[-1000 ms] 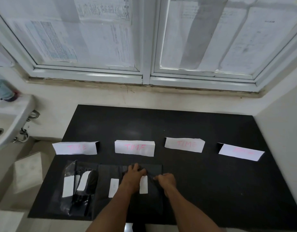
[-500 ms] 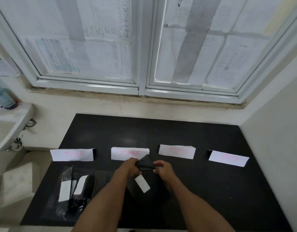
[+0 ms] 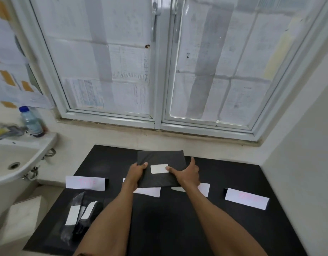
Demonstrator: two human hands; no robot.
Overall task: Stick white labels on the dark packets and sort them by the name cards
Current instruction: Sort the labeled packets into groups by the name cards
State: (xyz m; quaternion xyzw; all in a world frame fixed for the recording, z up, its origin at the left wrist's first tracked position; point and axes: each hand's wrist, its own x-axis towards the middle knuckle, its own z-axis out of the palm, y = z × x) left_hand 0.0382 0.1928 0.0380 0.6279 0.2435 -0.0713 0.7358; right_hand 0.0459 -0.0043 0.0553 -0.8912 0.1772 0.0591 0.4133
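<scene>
A person is holding a dark packet (image 3: 159,179) raised over the black surface (image 3: 233,174), between both hands. The left grip (image 3: 138,170) is grasping the packet's 9 o'clock edge, thumb on top and fingers curled beneath. The right grip (image 3: 187,173) is clasping the 3 o'clock edge, its thumb pressing the right end of a white label (image 3: 158,168) lying flat at the packet's middle, its forefinger pointing up beside the packet's edge.

Four white name cards with faint pink writing are standing in a row across the surface. The far-left card (image 3: 85,182) and the far-right card (image 3: 246,200) are showing in full; the second card (image 3: 149,192) and the third card (image 3: 204,189) are lying partly hidden under the packet and forearms. At the surface's 7 o'clock corner, a pile of labelled packets (image 3: 79,213) is resting apart from the hands.

The surface is sitting in a corner below a white-framed window (image 3: 158,74) papered over with printed sheets. At 9 o'clock a washbasin (image 3: 15,145) is carrying a plastic bottle (image 3: 32,122) on its rim.
</scene>
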